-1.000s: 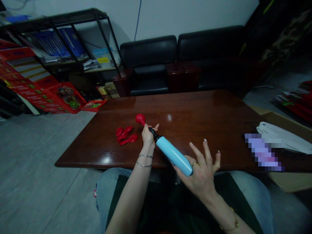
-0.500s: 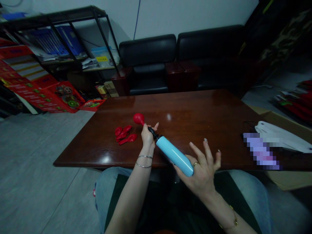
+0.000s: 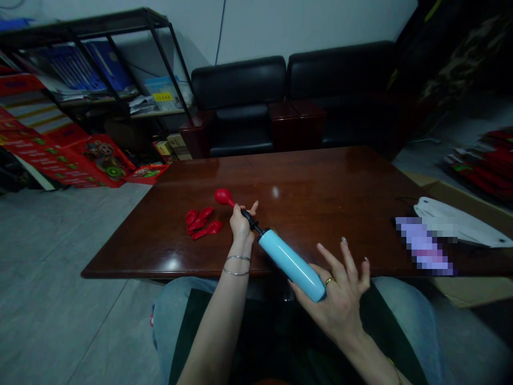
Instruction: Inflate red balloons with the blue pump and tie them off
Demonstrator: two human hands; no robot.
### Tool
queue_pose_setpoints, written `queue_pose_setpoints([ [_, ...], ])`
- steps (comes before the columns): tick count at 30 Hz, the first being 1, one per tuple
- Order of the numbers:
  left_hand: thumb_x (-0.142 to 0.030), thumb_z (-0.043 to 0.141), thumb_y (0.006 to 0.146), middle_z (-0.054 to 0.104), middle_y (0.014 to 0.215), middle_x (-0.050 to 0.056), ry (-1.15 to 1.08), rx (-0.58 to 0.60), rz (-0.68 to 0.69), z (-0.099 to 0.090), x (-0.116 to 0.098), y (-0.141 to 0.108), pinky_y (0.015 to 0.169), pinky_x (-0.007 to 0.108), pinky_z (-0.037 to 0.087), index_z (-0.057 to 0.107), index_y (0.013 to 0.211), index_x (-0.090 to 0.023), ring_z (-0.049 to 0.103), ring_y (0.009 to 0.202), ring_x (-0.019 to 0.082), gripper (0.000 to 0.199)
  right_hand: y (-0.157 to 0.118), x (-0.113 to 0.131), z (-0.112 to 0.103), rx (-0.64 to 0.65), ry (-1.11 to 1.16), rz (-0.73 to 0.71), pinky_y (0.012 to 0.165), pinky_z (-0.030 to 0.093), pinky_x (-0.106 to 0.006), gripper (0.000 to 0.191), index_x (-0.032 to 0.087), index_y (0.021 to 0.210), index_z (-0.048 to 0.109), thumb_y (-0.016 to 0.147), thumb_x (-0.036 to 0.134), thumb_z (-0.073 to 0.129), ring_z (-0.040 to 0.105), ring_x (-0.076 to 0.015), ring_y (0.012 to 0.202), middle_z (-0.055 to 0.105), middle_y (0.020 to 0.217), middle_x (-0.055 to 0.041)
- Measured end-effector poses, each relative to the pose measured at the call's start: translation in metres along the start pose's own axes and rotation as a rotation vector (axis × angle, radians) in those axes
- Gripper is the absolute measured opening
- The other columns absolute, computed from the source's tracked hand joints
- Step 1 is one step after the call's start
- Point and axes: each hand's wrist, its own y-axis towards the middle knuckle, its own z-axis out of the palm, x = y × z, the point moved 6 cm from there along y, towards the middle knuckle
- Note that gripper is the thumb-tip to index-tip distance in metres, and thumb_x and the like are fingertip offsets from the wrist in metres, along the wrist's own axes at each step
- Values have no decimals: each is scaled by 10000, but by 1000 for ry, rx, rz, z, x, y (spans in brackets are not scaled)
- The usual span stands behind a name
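Note:
A light-blue hand balloon pump [image 3: 292, 265] slants across the table's near edge. My left hand [image 3: 240, 223] is closed around its black end, at the neck of a red balloon [image 3: 223, 196]; the join between them is hidden by my fingers. A short length of black rod [image 3: 257, 229] shows between that end and the blue barrel. At the barrel's lower end my right hand [image 3: 336, 295] grips with thumb and index finger, its other fingers spread. Left of my left hand, several flat red balloons [image 3: 203, 223] lie on the brown wooden table [image 3: 312, 187].
A pixelated purple item [image 3: 425, 246] and a white flat object [image 3: 460, 222] lie at the table's right, by a cardboard box [image 3: 444, 190]. Black sofas [image 3: 240, 80] stand behind. Red boxes [image 3: 106, 160] and a metal shelf [image 3: 150, 32] are at left.
My right hand has drawn the blue barrel down and right, away from my left hand, and more black rod shows. My left hand keeps its hold. The whole view has shifted slightly.

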Motion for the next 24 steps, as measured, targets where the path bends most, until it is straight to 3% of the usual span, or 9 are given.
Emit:
queue_pose_setpoints([
  [5, -277, 433, 997, 536, 458, -66, -3, 15, 5, 4, -2, -3, 1042, 396, 473, 573, 914, -153, 784, 803, 222, 205, -13, -4, -26, -14, -5, 46, 1177, 131, -727, 384, 204, 921, 719, 883, 572, 621, 439, -426, 1418, 675, 1300, -99],
  [9, -288, 430, 1004, 530, 453, -58, -42, 74, -9, 8, 4, -11, 1060, 408, 478, 589, 892, -152, 782, 812, 212, 237, -20, -10, -35, -25, -26, 18, 1183, 102, -715, 354, 214, 939, 722, 836, 552, 692, 451, -437, 1404, 671, 1298, -96],
  [15, -299, 467, 994, 507, 462, -65, -79, 150, -82, 11, 21, -25, 1095, 446, 470, 512, 776, -198, 779, 809, 216, 244, -5, -11, -11, -49, -32, 10, 1194, 122, -689, 354, 208, 882, 720, 828, 556, 686, 433, -416, 1425, 675, 1305, -87],
  [19, -273, 442, 1000, 487, 473, -75, -59, 103, -76, 4, 20, -20, 1101, 432, 469, 496, 753, -198, 774, 753, 191, 264, 4, -3, 10, -36, -10, 18, 1198, 125, -690, 340, 205, 856, 718, 818, 541, 694, 412, -409, 1440, 664, 1324, -91],
  [24, -243, 467, 986, 490, 484, -93, -60, 42, -39, -3, 10, -6, 1058, 462, 503, 487, 762, -198, 745, 626, 173, 229, -1, 0, 2, -32, 35, 57, 1199, 121, -697, 393, 198, 888, 732, 849, 581, 653, 406, -412, 1445, 671, 1318, -102],
])
